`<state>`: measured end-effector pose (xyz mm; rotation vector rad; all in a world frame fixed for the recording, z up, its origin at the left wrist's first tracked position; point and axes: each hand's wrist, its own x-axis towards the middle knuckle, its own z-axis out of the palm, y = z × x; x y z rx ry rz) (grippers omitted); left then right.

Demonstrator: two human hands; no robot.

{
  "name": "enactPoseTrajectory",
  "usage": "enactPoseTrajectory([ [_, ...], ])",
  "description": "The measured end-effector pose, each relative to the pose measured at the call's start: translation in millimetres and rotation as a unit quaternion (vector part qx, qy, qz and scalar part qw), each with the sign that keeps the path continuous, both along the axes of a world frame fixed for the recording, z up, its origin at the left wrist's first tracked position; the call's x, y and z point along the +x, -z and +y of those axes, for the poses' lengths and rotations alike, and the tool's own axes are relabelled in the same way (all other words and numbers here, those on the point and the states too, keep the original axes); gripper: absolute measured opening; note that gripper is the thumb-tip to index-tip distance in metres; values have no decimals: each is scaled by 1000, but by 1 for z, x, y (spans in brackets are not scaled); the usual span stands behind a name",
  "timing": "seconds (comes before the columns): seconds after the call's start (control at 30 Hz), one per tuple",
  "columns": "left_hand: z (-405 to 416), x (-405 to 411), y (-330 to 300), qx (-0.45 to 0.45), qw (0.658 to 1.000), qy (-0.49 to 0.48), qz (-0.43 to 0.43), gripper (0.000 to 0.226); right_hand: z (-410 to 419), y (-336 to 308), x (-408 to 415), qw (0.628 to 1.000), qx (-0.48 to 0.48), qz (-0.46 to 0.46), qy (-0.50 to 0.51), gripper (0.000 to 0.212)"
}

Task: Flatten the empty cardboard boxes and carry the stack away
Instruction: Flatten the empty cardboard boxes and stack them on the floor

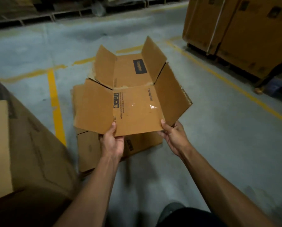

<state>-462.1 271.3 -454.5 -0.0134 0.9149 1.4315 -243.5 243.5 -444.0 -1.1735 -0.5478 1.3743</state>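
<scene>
I hold a flattened brown cardboard box (133,94) in the air, its panels printed with "Crompton" and its four side flaps tilted upward. My left hand (113,140) grips the near edge left of centre, thumb on top. At the near right corner my right hand (173,134) pinches the same edge. Under the held box a stack of flattened boxes (91,149) lies on the grey concrete floor.
A large brown carton (30,145) stands close on my left. Tall cartons on a pallet (235,30) fill the far right. Yellow lines (56,102) mark the floor. Racking runs along the back wall. My dark shoe (173,208) shows at the bottom.
</scene>
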Motion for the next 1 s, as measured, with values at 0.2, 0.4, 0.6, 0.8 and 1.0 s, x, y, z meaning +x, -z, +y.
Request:
enactPoseTrajectory([
  [0.2,22,-28,65,-90,989,-108,48,20,47,61,-36,993,-68,-62,-74,37],
  [0.4,27,-63,144,-282,958,-9,40,40,5,130,-15,984,-167,-6,-65,55],
  [0.6,18,-76,176,-280,959,-7,55,46,-74,171,17,981,-195,-10,0,52],
  [0.8,26,-85,169,-287,934,163,137,53,-112,177,48,977,-203,28,66,42],
  [1.0,27,-66,140,-284,873,292,267,25,-142,144,58,977,-203,8,68,38],
])
